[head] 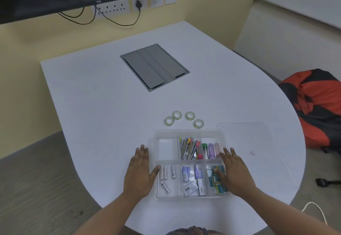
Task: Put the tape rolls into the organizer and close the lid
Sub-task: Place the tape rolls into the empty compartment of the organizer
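Beyond the organizer — long axis left-right — four tape rolls lie flat, both hands spread, empty.

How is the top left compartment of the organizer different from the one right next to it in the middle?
The top left compartment of the organizer is empty, with only its pale floor showing; the top middle compartment is packed with long thin items, some with coloured tips. The left one looks wider than the middle one. Both are clear-walled, sit in the far row and are uncovered, as the lid lies on the table to the right.
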Demonstrator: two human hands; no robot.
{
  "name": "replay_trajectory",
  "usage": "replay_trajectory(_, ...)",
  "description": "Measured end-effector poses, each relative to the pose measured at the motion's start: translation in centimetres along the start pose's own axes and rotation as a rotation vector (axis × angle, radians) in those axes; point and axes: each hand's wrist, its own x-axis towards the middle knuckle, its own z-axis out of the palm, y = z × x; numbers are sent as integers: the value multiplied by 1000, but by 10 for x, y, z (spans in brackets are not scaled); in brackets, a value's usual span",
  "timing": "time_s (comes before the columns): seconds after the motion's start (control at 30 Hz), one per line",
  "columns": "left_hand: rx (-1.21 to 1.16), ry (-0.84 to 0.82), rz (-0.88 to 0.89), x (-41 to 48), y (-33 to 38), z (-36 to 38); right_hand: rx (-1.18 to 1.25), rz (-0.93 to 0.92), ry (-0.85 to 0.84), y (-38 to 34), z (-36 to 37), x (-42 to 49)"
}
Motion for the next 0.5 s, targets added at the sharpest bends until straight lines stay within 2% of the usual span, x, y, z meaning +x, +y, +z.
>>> replay_trajectory(0.1,33,-20,-5,14,-13,-4,118,26,64,-13,-7,11)
replay_trajectory(0.3,131,16,-18,48,-29,-11,252,53,62,-22,-22,48)
replay_trajectory(0.5,153,-99,-72,79,-36,-4,299,23,87,-20,-47,103)
